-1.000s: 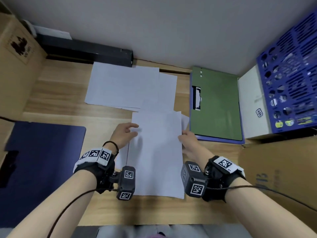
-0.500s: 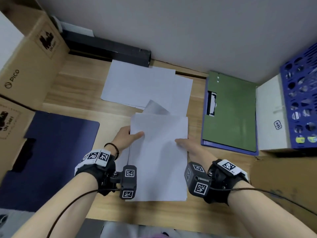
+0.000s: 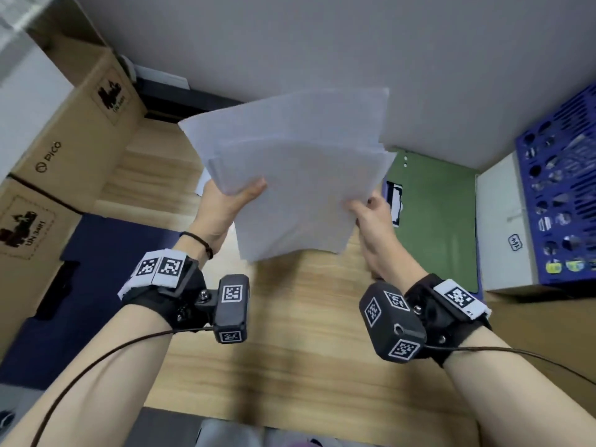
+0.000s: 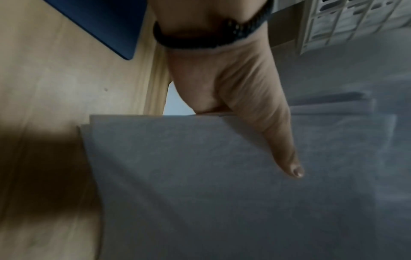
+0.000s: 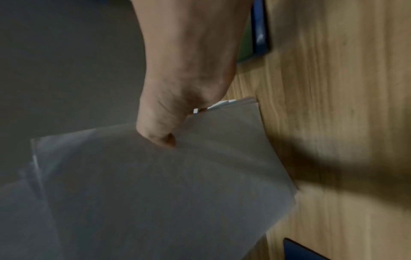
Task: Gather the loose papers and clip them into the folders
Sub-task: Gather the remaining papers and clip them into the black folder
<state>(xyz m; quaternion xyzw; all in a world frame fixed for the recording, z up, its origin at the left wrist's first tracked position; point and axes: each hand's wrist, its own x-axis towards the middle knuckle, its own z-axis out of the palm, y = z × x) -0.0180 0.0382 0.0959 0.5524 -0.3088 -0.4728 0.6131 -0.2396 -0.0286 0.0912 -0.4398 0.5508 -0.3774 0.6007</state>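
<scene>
A stack of white papers [image 3: 296,169] is raised off the wooden desk [image 3: 290,350], tilted up toward the wall. My left hand [image 3: 232,196] grips its left edge, thumb lying on the top sheet. My right hand [image 3: 369,209] pinches the right edge. In the left wrist view the thumb of my left hand [image 4: 255,123] presses on the papers [image 4: 222,184]. In the right wrist view my right hand [image 5: 173,109] holds the papers [image 5: 155,184] with the thumb on top. A green folder [image 3: 442,217] with a metal clip lies open at the right. A dark blue folder [image 3: 80,285] lies at the left.
Cardboard boxes [image 3: 58,156] stand along the left side. A white box [image 3: 503,221] and a blue perforated basket [image 3: 561,201] sit at the right, with another cardboard box [image 3: 548,324] in front of them. A black bar [image 3: 180,98] runs along the grey wall.
The papers lay flat on the desk under both hands; now both hands hold the gathered stack lifted off the desk and tilted upright. The sheets farther back are hidden behind it.
</scene>
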